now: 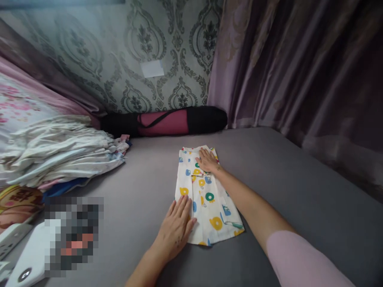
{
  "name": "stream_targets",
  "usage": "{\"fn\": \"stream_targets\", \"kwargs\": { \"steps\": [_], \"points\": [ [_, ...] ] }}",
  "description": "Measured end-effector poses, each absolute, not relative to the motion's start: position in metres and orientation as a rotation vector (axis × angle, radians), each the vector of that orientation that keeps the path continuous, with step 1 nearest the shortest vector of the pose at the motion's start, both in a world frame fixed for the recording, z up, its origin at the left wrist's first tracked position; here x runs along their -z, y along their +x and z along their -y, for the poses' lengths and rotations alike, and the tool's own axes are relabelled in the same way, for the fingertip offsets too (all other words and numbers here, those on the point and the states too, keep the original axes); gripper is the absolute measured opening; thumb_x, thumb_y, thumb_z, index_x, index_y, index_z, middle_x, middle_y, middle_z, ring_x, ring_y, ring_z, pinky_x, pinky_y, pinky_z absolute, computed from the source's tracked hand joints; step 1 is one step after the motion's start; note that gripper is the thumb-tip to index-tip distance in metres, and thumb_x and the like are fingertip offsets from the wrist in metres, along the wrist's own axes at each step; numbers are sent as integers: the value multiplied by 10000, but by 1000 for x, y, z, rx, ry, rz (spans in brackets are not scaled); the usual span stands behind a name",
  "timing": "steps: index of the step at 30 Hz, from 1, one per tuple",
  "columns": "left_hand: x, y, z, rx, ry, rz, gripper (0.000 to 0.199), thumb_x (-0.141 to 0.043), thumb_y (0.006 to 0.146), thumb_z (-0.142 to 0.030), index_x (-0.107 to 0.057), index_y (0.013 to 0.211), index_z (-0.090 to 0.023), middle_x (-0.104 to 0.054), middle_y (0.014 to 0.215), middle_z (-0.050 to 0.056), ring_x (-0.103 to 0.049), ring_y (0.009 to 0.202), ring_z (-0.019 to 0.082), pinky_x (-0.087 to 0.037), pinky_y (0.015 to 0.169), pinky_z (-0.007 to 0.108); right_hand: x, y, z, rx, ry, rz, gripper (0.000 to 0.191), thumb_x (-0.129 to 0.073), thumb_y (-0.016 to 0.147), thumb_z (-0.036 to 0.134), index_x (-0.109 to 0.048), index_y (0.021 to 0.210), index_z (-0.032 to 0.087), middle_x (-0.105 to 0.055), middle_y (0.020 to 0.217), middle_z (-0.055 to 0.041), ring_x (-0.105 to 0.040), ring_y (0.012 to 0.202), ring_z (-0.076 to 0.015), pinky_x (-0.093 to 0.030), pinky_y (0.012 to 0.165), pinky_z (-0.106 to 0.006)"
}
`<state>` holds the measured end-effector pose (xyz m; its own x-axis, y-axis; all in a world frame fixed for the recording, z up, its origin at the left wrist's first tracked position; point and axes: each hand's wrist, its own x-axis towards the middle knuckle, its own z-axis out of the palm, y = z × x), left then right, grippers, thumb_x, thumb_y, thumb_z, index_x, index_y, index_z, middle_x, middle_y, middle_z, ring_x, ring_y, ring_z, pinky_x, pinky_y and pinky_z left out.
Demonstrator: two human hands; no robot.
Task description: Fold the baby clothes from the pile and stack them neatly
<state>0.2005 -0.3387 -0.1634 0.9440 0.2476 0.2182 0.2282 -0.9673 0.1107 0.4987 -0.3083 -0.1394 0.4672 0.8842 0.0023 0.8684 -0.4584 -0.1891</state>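
A white cloth garment (pixel 209 209) with yellow, blue and green prints lies folded into a long panel on the grey bed surface. My left hand (pixel 177 223) rests flat on its lower left edge, fingers stretched out and thumb apart. Farther up, my right hand (pixel 207 161) lies flat near the garment's top end, palm down. Neither hand grips the fabric. Around the middle, a smaller folded flap of the cloth sits just below my right hand. The lower right corner shows a turned edge with a green bit.
A heap of pale clothes (pixel 60 149) is at the left. Below it lie a white device (pixel 32 255), a power strip (pixel 12 239) and a blurred patch. A black and maroon long bag (pixel 164 122) lies along the patterned wall; purple curtains (pixel 269 63) hang at the right.
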Motion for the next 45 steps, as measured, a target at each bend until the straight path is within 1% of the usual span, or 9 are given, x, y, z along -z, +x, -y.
{"fn": "stream_targets", "kwargs": {
  "steps": [13,21,26,30,33,36,39,42,45],
  "points": [
    [162,202,338,-379,3072,-364,542,-325,984,-422,-325,1458,-157,-371,1488,117,-341,1383,254,-406,1068,464,138,473,264,-77,-2335,1763,593,-179,976,434,-272,1489,151,-169,1579,-104,-72,1453,-249,-4,1147,-496],
    [166,202,336,-399,3097,-343,544,-332,983,-429,-343,1449,-148,-380,1485,112,-344,1382,255,-411,1061,452,137,467,247,-321,-2279,1832,611,-164,978,470,-246,1500,164,-172,1579,-96,-104,1451,-235,-59,1149,-475],
    [164,201,337,-395,3113,-338,544,-319,987,-421,-334,1454,-142,-371,1493,112,-313,1397,246,-394,1067,443,141,488,275,71,-2468,1468,592,-210,979,448,-299,1479,143,-199,1567,-128,-91,1449,-274,-3,1139,-524],
    [161,202,339,-360,3105,-354,535,-312,987,-431,-372,1435,-145,-382,1488,120,-322,1392,251,-371,1079,450,153,497,287,-5,-2555,1331,542,-254,978,426,-394,1429,161,-315,1526,-124,-212,1420,-275,-114,1136,-529],
    [158,200,338,-384,3033,-369,528,-323,982,-446,-406,1409,-147,-401,1477,133,-336,1383,262,-370,1079,458,151,501,295,44,-2384,1236,486,-285,974,365,-448,1387,167,-370,1498,-109,-284,1396,-225,-224,1133,-414],
    [152,196,332,-441,2890,-404,503,-348,974,-439,-431,1380,-153,-424,1451,149,-378,1351,262,-404,1051,426,144,505,323,55,-2221,982,421,-326,949,266,-510,1310,152,-533,1360,-120,-476,1264,-190,-381,1035,-318],
    [147,188,323,-509,2734,-557,460,-370,965,-417,-475,1314,-136,-543,1281,173,-522,1178,257,-468,955,404,139,505,378,-152,-2201,786,299,-415,915,240,-595,1138,154,-700,1035,-99,-664,914,-179,-519,788,-286],
    [146,181,317,-537,2644,-718,423,-388,951,-422,-506,1237,-133,-618,977,124,-587,911,238,-492,833,402,134,495,442,-523,-2233,615,211,-437,916,242,-598,1008,142,-704,783,-61,-617,524,-114,-461,464,-202],
    [148,178,315,-535,2587,-727,414,-411,934,-433,-499,1216,-143,-608,861,77,-569,812,215,-481,783,377,131,475,492,-692,-2195,533,147,-455,908,223,-576,908,140,-682,705,-41,-543,412,-75,-361,349,-164]
  ]
}}
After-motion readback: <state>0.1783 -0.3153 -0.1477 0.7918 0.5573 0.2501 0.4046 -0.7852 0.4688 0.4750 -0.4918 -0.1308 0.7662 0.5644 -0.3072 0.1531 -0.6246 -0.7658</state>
